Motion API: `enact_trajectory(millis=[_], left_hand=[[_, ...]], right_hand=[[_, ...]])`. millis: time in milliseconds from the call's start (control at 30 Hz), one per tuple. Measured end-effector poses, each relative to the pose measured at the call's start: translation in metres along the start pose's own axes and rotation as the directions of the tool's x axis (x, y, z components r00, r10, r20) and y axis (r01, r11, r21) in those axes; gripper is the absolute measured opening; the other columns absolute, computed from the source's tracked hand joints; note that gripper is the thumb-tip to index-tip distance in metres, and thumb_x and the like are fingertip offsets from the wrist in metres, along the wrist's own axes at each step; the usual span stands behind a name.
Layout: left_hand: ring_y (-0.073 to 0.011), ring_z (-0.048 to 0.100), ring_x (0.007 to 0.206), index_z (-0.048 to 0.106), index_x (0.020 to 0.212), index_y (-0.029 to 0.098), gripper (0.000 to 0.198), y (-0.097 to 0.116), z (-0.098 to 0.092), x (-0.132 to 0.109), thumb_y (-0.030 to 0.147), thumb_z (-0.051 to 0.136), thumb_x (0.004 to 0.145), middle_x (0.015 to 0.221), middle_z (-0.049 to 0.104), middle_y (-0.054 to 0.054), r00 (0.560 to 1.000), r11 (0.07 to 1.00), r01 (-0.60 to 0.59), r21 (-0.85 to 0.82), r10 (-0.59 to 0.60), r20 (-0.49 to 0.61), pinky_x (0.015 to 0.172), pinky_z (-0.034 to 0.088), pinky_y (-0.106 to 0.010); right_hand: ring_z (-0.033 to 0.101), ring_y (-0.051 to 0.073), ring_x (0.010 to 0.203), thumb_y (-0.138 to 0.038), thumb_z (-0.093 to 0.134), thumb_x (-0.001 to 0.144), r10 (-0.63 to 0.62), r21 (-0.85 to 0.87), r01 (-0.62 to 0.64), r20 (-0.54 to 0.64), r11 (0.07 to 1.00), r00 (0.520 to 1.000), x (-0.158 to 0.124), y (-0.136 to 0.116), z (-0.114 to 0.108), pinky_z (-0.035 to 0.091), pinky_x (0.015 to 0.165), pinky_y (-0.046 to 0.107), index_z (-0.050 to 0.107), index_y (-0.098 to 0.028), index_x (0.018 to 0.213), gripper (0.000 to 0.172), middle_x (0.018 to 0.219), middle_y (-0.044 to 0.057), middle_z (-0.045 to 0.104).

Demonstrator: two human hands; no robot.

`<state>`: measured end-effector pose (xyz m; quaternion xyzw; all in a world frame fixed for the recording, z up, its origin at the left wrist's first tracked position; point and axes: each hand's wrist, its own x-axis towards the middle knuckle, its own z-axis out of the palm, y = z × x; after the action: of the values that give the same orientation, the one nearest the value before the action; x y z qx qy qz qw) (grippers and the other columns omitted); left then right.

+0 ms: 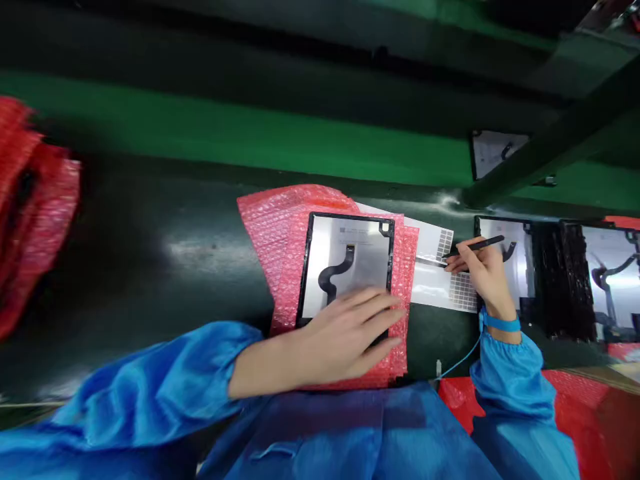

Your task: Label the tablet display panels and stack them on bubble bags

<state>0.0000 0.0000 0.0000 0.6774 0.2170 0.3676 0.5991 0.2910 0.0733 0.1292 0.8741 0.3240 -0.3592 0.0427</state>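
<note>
A tablet display panel [370, 257], silver-backed with a black frame and a curved black flex cable [327, 280], lies on pink bubble-wrap bags [273, 230]. My left hand [347, 333] is over the lower part of this panel, fingers stretched out and slightly blurred; whether it touches is unclear. To the right, my right hand [480, 267] grips a slim black pen-like tool [480, 245]. Its tip is at white sheets [427, 240] bearing rows of small grey stickers [463, 290]. The sheets are partly tucked under the bubble wrap. A blue wrist strap [503, 324] circles my right wrist.
More display panels [607, 267] lie along the right, beside a black stack [563, 280]. Behind a dark post [545, 147], another panel [493, 150] rests on the green surface. Red bubble wrap [37, 200] is piled at far left; red material [575, 400] is at lower right.
</note>
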Motion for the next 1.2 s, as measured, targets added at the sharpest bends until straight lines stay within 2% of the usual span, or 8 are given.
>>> enact_trajectory(millis=[67, 133, 200, 400, 600, 800, 933, 1200], left_hand=[[-0.0339, 0.057, 0.145, 0.065, 0.141, 0.007, 0.051, -0.093, 0.119, 0.027, 0.046, 0.056, 0.109, 0.156, 0.062, -0.019, 0.992, 0.762, -0.084, 0.642, 0.004, 0.125, 0.122, 0.045, -0.048], [-0.0405, 0.048, 0.153, 0.060, 0.149, 0.005, 0.067, -0.135, 0.169, 0.052, 0.056, 0.062, 0.105, 0.167, 0.049, -0.021, 0.978, 0.370, -0.146, 0.918, -0.085, 0.189, 0.126, 0.039, -0.055], [-0.0435, 0.043, 0.156, 0.056, 0.155, 0.004, 0.082, -0.149, 0.186, 0.068, 0.066, 0.062, 0.101, 0.171, 0.043, -0.022, 0.964, 0.162, -0.168, 0.973, -0.182, 0.196, 0.128, 0.034, -0.057], [-0.0449, 0.046, 0.153, 0.056, 0.155, 0.002, 0.093, -0.160, 0.180, 0.071, 0.076, 0.055, 0.099, 0.169, 0.046, -0.024, 0.955, 0.214, -0.156, 0.964, -0.217, 0.203, 0.125, 0.034, -0.056], [-0.0443, 0.046, 0.153, 0.059, 0.151, 0.000, 0.092, -0.151, 0.183, 0.067, 0.076, 0.056, 0.099, 0.166, 0.049, -0.025, 0.971, 0.198, -0.165, 0.966, -0.138, 0.194, 0.126, 0.032, -0.055], [-0.0287, 0.070, 0.114, 0.075, 0.124, 0.008, 0.049, -0.106, 0.194, 0.025, 0.051, 0.061, 0.105, 0.125, 0.077, -0.015, 0.973, 0.364, -0.215, 0.906, -0.003, 0.232, 0.098, 0.055, -0.039], [-0.0234, 0.069, 0.078, 0.073, 0.120, 0.007, 0.039, -0.104, 0.190, 0.000, 0.039, 0.053, 0.109, 0.086, 0.071, -0.007, 0.995, 0.364, -0.078, 0.928, -0.034, 0.096, 0.071, 0.055, -0.036], [-0.0279, 0.071, 0.092, 0.061, 0.138, 0.002, 0.049, -0.116, 0.181, -0.008, 0.041, 0.053, 0.109, 0.105, 0.073, -0.014, 0.993, 0.320, 0.107, 0.941, -0.078, -0.086, 0.076, 0.061, -0.039]], right_hand=[[0.078, 0.020, 0.060, -0.062, 0.082, 0.089, -0.427, 0.351, 0.392, 0.027, 0.851, 0.904, 0.140, 0.154, 0.073, 0.064, 0.057, 0.029, 0.064, -0.023, 0.095, 0.044, 0.073, 0.003, 0.080], [0.078, 0.021, 0.061, -0.061, 0.081, 0.090, -0.672, 0.556, 0.578, -0.047, 0.597, 0.739, 0.216, 0.205, 0.119, 0.065, 0.057, 0.030, 0.065, -0.023, 0.096, 0.042, 0.074, 0.003, 0.080], [0.079, 0.021, 0.061, -0.060, 0.081, 0.091, -0.746, 0.616, 0.626, -0.092, 0.478, 0.660, 0.237, 0.218, 0.132, 0.065, 0.058, 0.031, 0.065, -0.023, 0.097, 0.040, 0.074, 0.003, 0.080], [0.078, 0.019, 0.061, -0.057, 0.082, 0.092, -0.713, 0.599, 0.590, -0.044, 0.542, 0.699, 0.219, 0.210, 0.122, 0.066, 0.059, 0.029, 0.067, -0.023, 0.096, 0.037, 0.074, 0.002, 0.079], [0.077, 0.021, 0.056, -0.052, 0.080, 0.096, -0.767, 0.713, 0.582, -0.098, 0.390, 0.634, 0.215, 0.213, 0.114, 0.067, 0.056, 0.034, 0.068, -0.025, 0.097, 0.030, 0.075, 0.002, 0.081], [0.078, 0.023, 0.057, -0.052, 0.078, 0.097, -0.825, 0.751, 0.573, -0.066, 0.329, 0.561, 0.196, 0.186, 0.124, 0.065, 0.052, 0.034, 0.068, -0.027, 0.098, 0.027, 0.076, 0.003, 0.081], [0.078, 0.022, 0.058, -0.055, 0.079, 0.095, -0.866, 0.801, 0.489, 0.072, 0.347, 0.495, 0.186, 0.164, 0.150, 0.067, 0.055, 0.034, 0.066, -0.025, 0.096, 0.033, 0.071, 0.002, 0.079], [0.078, 0.021, 0.060, -0.058, 0.078, 0.096, -0.856, 0.815, 0.396, 0.215, 0.422, 0.470, 0.179, 0.165, 0.172, 0.071, 0.062, 0.037, 0.063, -0.026, 0.098, 0.035, 0.069, -0.001, 0.074]])
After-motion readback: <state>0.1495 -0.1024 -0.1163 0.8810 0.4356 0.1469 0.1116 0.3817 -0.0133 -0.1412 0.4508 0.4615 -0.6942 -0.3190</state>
